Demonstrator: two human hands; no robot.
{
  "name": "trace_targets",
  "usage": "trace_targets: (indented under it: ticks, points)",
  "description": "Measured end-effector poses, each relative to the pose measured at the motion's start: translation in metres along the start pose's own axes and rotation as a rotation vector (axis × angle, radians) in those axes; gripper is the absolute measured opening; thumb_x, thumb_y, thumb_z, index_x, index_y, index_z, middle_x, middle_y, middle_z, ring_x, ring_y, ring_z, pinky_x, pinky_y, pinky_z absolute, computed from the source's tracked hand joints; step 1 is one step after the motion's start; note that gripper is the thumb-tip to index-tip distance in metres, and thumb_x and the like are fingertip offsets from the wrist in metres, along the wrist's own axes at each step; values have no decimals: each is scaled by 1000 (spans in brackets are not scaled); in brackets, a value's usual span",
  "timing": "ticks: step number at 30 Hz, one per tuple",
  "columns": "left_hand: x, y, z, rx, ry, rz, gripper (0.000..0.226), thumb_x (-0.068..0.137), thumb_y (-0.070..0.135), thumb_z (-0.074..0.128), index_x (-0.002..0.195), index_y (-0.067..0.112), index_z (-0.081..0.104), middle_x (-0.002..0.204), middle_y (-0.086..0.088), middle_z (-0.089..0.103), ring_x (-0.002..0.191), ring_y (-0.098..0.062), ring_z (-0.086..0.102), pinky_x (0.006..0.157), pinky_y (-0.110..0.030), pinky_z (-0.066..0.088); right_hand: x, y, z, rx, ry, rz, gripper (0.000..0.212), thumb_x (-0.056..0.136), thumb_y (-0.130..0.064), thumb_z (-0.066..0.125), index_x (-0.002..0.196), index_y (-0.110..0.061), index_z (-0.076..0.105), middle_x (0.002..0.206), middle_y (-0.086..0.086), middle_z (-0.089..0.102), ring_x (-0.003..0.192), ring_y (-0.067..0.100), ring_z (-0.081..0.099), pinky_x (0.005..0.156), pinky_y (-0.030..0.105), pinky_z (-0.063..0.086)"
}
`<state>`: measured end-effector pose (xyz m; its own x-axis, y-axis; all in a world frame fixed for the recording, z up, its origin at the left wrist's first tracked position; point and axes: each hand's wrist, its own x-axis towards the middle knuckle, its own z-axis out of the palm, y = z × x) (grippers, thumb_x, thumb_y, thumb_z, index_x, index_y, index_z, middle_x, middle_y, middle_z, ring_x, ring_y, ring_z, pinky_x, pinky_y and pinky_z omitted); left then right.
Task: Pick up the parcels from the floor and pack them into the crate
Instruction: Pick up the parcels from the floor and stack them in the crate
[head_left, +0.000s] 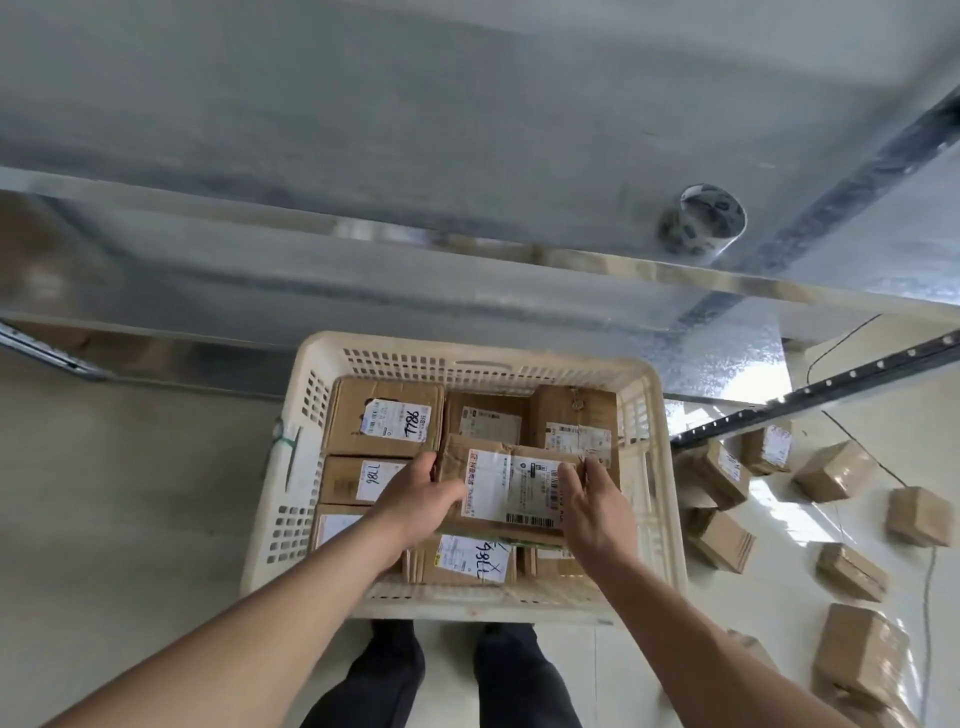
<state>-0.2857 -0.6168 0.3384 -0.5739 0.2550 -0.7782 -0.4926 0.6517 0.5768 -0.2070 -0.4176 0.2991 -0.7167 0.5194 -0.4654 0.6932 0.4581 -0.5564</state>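
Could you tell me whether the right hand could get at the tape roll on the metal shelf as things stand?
Probably yes: the tape roll lies in the open, but the right hand is busy on the parcel.

Crate (660, 467): cream plastic, perforated walls, smooth, slight sheen. Parcels in crate (384, 421): brown corrugated cardboard, matt, white paper labels, clear glossy tape over seams. Loose parcels on floor (834, 470): cardboard wrapped in shiny tape. Floor (130, 493): pale, smooth, glossy, reflecting light at right edge. Shelf (363, 156): galvanised metal, mottled dull grey. Tape roll (701, 221): glossy printed film.
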Motion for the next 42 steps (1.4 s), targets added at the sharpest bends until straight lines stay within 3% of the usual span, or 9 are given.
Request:
trace_targets:
  ticks: [3, 7, 11, 16, 21, 26, 33, 38, 42]
  points:
    - [20, -1, 21, 8, -62, -39, 75, 67, 48, 52, 137, 24, 45, 118, -5, 62, 100, -21, 57, 85, -38, 48, 12, 22, -4, 0, -19, 8, 31, 104, -50, 41, 110, -21, 52, 98, 1, 67, 82, 20, 64, 74, 48, 57]
    - [53, -5, 65, 38, -144, -128, 81, 81, 41, 55, 153, 21, 24, 149, -9, 41, 132, -29, 42, 104, -37, 35, 32, 64, -7, -87, -75, 33, 39, 105, -51, 40, 140, -35, 33, 108, -5, 60, 91, 22, 64, 73, 43, 58]
    - [90, -20, 117, -37, -235, -223, 82, 68, 48, 58, 142, 24, 34, 125, -3, 52, 113, -24, 53, 98, -45, 45, 56, 117, -3, -214, -148, 97, 62, 102, -60, 35, 156, -32, 23, 128, 8, 68, 105, 29, 68, 89, 50, 57]
    - [145, -65, 176, -29, -280, -274, 93, 54, 57, 54, 141, 26, 42, 141, -6, 51, 127, -29, 49, 105, -54, 41, 76, 166, 6, -274, -208, 188, 60, 106, -53, 35, 158, -27, 24, 136, 13, 63, 108, 31, 66, 92, 47, 55]
    - [165, -77, 201, -45, -280, -335, 91, 55, 58, 55, 141, 28, 43, 142, -2, 51, 128, -27, 48, 105, -54, 41, 86, 194, 20, -322, -261, 220, 49, 107, -44, 36, 153, -36, 24, 109, 7, 64, 76, 21, 59, 72, 40, 56]
    - [156, -54, 208, -25, -289, -350, 77, 85, 32, 56, 154, 22, 21, 146, -5, 39, 126, -21, 39, 109, -42, 33, 95, 212, 37, -293, -327, 302, 63, 96, -33, 44, 151, -49, 19, 119, -1, 48, 90, 21, 62, 84, 47, 62]
    - [168, -66, 224, 23, -313, -379, 92, 77, 37, 58, 155, 39, 7, 162, -9, 21, 144, -34, 26, 117, -55, 23, 104, 229, 49, -282, -353, 270, 69, 94, -26, 53, 152, -44, 20, 126, 3, 43, 94, 22, 61, 75, 41, 64]
    - [179, -71, 231, 75, -305, -413, 90, 91, 28, 54, 158, 23, -7, 165, -6, 5, 149, -29, 16, 116, -43, 22, 101, 232, 57, -421, -353, 201, 70, 92, -25, 55, 153, -29, 22, 154, 8, 23, 129, 33, 47, 96, 48, 57]
    - [180, -73, 233, 110, -296, -402, 90, 92, 27, 54, 158, 21, -6, 165, -7, 10, 147, -28, 21, 113, -39, 27, 103, 229, 57, -600, -391, 118, 71, 99, -33, 51, 158, -17, 15, 168, 13, 4, 148, 34, 22, 120, 45, 31]
